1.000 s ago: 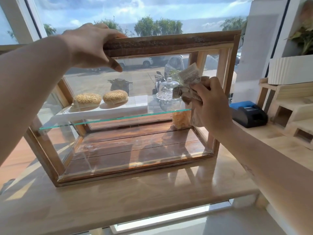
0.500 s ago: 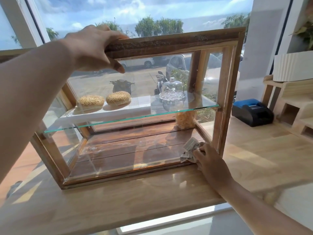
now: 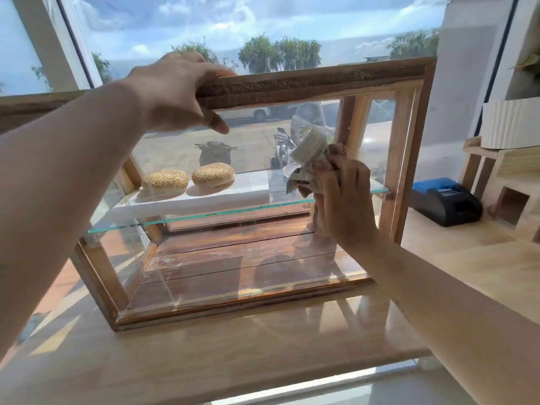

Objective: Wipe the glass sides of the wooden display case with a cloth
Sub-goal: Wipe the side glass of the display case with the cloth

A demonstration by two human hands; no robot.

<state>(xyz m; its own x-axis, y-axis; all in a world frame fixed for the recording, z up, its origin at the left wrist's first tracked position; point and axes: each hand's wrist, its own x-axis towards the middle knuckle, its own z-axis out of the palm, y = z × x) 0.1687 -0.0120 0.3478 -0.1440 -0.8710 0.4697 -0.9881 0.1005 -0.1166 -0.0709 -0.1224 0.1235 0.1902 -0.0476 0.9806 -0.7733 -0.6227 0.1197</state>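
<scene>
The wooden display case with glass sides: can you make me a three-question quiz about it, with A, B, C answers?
1. Where do the round sesame-topped buns lie in the wooden display case?
A) on the white tray on its glass shelf
B) on its wooden floor
C) outside on the counter

2. How many buns are there?
A) one
B) two
C) four

3. What is the right hand doing?
A) resting empty
B) lifting a bun
C) holding a crumpled pale cloth at the front glass

Answers:
1 A, the tray sits under them on the shelf.
2 B, two lie side by side.
3 C, its fingers grip the cloth.
</scene>
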